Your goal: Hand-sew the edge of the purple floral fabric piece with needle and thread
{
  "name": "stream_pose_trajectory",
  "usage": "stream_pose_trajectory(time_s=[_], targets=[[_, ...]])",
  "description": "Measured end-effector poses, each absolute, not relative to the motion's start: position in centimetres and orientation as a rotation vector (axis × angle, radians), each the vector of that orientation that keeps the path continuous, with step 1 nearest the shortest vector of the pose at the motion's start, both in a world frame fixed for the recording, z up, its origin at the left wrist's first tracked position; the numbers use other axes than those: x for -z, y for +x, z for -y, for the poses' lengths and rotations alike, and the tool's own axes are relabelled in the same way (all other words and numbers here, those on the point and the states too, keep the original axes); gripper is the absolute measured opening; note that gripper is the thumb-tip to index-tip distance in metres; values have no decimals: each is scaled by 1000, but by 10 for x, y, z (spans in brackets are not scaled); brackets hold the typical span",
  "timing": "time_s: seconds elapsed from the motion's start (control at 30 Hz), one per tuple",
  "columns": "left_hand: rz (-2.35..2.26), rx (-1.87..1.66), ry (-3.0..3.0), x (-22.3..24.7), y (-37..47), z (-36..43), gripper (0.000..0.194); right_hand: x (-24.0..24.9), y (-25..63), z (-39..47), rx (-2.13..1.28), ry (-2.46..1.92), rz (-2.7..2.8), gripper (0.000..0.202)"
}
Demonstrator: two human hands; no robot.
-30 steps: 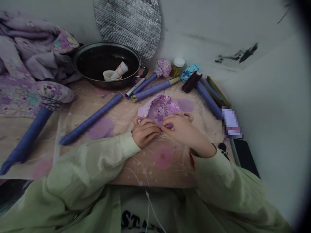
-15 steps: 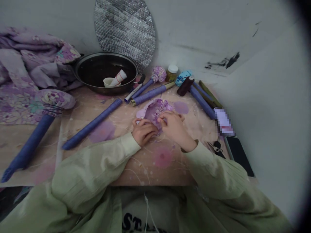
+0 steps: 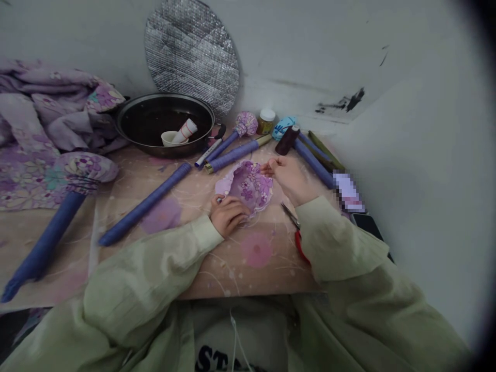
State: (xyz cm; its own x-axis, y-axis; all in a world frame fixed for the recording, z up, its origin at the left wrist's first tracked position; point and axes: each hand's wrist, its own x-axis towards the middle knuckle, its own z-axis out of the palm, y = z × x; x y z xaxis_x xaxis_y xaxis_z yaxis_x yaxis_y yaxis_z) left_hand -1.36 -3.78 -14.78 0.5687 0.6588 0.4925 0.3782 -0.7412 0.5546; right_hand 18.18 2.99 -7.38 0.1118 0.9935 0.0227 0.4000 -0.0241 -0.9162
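Note:
A round piece of purple floral cloth lies in the middle of the table, its edge gathered and ruffled. My left hand has its fingers curled over the lower left edge of the cloth, gripping it. At the upper right edge is my right hand, its fingers pressed together; whether they pinch the rim or a thread is too small to tell. Scissors with red handles lie beside my right sleeve, partly covered by it.
Blue-wrapped sticks lie left and behind. A black pan, a jar and a dark thread spool stand at the back. Bunched floral fabric is at left, a phone at right.
My right hand has moved up and right, off the middle of the cloth, uncovering more of it. The red-handled scissors now show beside my sleeve. The camera view has shifted slightly.

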Motion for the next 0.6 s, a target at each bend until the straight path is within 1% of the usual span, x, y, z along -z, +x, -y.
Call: stream_pose_trajectory(time_s=[0.17,0.27,0.4,0.5,0.6], targets=[[-812,-965,2448,145,-14,41,26,72,178,-25,-970,-1531,1479,32],[-796,-1006,2475,143,-16,37,24,61,177,-15,-1112,-1489,1643,30],[-808,-1147,2496,135,-26,24,20,42,182,11,-1318,-1425,1823,27],[-795,-1273,2502,126,-33,15,19,29,184,41,-1382,-1375,1870,25],[-827,-1393,2495,117,-34,14,18,21,180,71,-1453,-1286,1867,29]])
